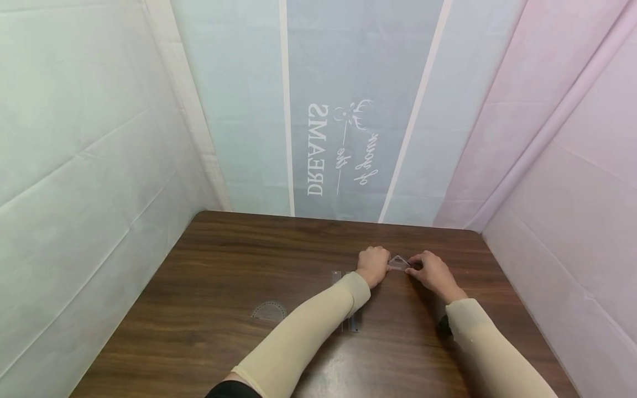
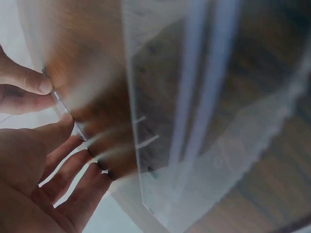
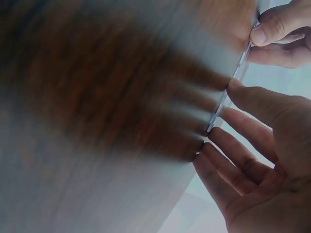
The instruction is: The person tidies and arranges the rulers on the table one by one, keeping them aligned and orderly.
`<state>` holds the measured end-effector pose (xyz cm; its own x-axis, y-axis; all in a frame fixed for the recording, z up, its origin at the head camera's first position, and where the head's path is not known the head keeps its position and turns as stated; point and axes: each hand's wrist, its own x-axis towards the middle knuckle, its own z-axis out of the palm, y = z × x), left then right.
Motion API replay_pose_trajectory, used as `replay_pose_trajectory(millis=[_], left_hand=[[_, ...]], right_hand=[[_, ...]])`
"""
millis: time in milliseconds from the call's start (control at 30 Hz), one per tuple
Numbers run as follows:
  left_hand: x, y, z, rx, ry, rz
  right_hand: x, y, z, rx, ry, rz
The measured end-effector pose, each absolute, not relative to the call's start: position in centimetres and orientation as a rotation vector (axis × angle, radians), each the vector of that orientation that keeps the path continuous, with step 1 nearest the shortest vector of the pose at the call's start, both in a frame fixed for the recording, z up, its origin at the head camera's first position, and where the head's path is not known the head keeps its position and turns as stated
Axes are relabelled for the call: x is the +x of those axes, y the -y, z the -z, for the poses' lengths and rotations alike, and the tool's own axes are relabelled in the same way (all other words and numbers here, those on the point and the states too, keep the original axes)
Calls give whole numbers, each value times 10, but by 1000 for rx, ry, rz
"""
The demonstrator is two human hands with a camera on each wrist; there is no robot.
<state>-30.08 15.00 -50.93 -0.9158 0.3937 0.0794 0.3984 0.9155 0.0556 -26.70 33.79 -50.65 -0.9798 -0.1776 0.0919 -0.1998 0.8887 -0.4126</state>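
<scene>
A small clear triangular set square [image 1: 398, 263] is at the far right part of the table, between my two hands. My left hand [image 1: 374, 264] pinches its left corner between thumb and fingers. From the other side my right hand [image 1: 432, 272] pinches the right corner. Both wrist views show the set square [image 2: 62, 104] edge-on as a thin clear strip. In the right wrist view, the right thumb and fingers [image 3: 238, 87] meet on that strip, with the fingertips close to the wood.
Clear rulers [image 1: 336, 275] lie partly hidden under my left forearm, and one looms large in the left wrist view. A clear protractor [image 1: 270, 311] lies to the left on the brown wooden table [image 1: 209, 265]. Fabric walls [image 1: 249, 138] stand around the back and sides.
</scene>
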Motion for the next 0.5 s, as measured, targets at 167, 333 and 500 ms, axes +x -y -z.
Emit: replay_pose_trajectory(millis=[167,333,500], left_hand=[[-303,-151,510,-569,3026,179],[-301,-150,509,-552,3026,202],[-301,-148,508,-558,3041,251]], right_hand=[[-268,-337,507,295,3029,-610],[-269,-337,507,307,3042,-575],[-269,-338,508,305,3052,-562]])
